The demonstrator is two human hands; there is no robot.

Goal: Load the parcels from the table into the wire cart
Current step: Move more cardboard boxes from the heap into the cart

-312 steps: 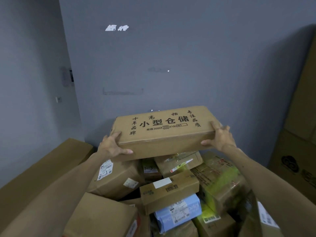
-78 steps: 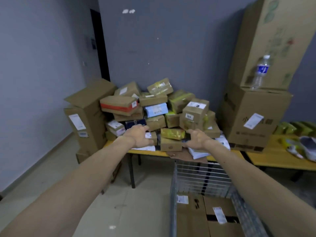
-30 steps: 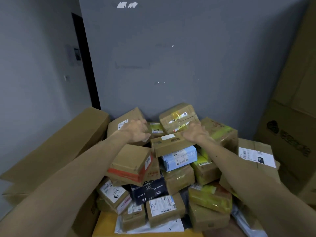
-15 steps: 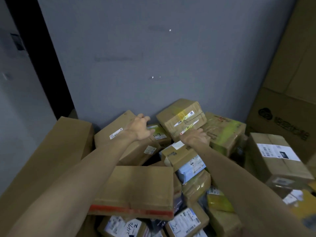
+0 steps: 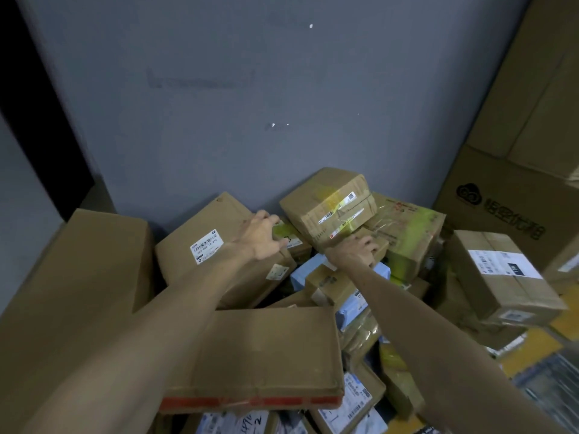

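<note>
Parcels lie heaped on the yellow table (image 5: pixel 567 327), and a flat brown cardboard box with a red-taped front edge (image 5: pixel 257 355) is nearest the camera. Right of the red-edged box and lower, a blurred corner of the grey wire cart (image 5: pixel 548 383) shows. Just beyond the red-edged box, the person's right hand (image 5: pixel 357 250) curls its fingers over the far end of a small plain brown carton (image 5: pixel 326 281), which lies on a pale blue parcel (image 5: pixel 352 308). Beyond the red-edged box to the left, the left hand (image 5: pixel 261 236) lies at the corner of a large brown box with a white label (image 5: pixel 219 245). Its bent fingers touch a little parcel wrapped in yellow-green tape (image 5: pixel 289 234); whether they have hold of it cannot be told. Farthest back, a tilted taped brown box (image 5: pixel 329 202) leans near the grey wall (image 5: pixel 219 120). The step in hand appears to be choosing the next parcel. The next move likely calls for a firm lift clear of the tilted box, then a turn right and down to the cart.
</note>
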